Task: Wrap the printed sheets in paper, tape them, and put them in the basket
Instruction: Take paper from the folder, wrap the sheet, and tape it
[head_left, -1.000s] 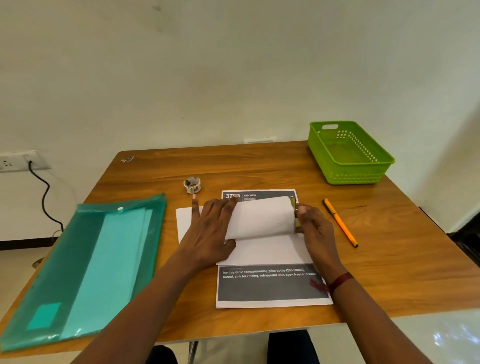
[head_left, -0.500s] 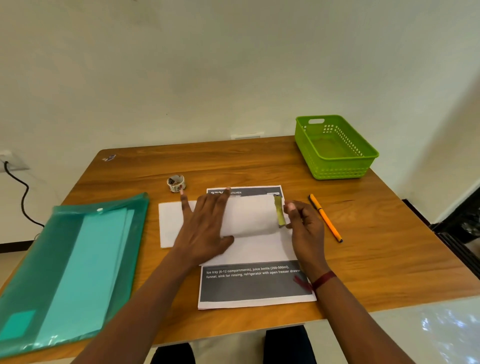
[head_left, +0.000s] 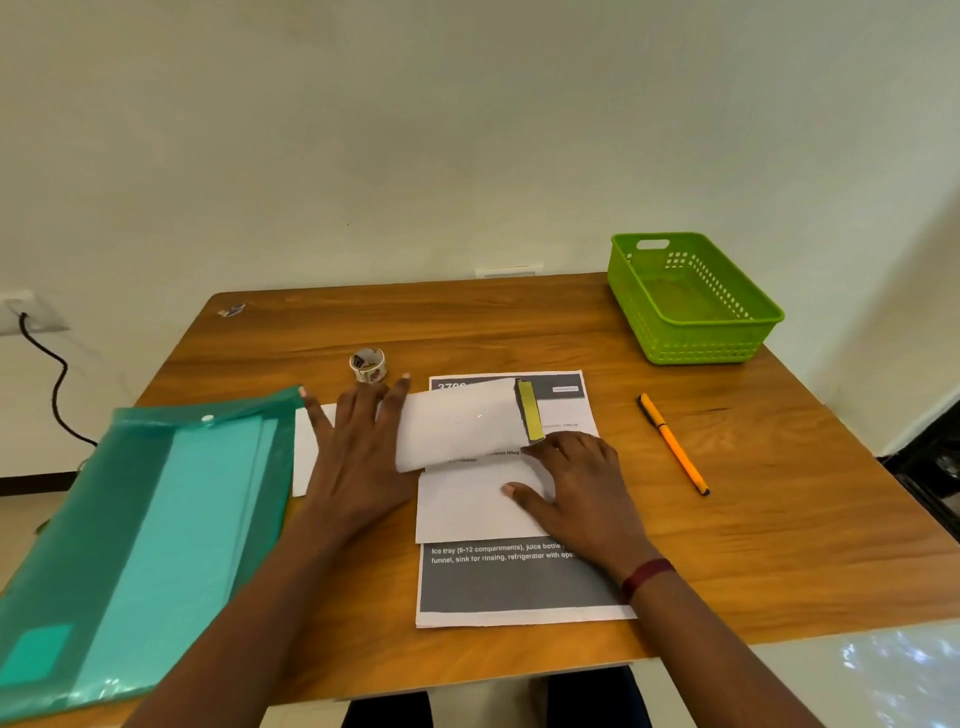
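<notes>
Fingers of left hand (head_left: 358, 457) and right hand (head_left: 582, 483) flat on white paper (head_left: 457, 421), printed sheet (head_left: 519, 587) reads "Ice tray (6-12 compartments)"

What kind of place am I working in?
Likely an office or home desk: a wooden table against a bare wall, with a teal document folder, an orange pen and a wall socket.

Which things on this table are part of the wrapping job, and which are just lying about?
In the job: printed sheets, white wrapping paper, yellow strip on its edge, tape roll, green basket.
Lying about: teal folder, orange pen, black cable by the wall.
</notes>
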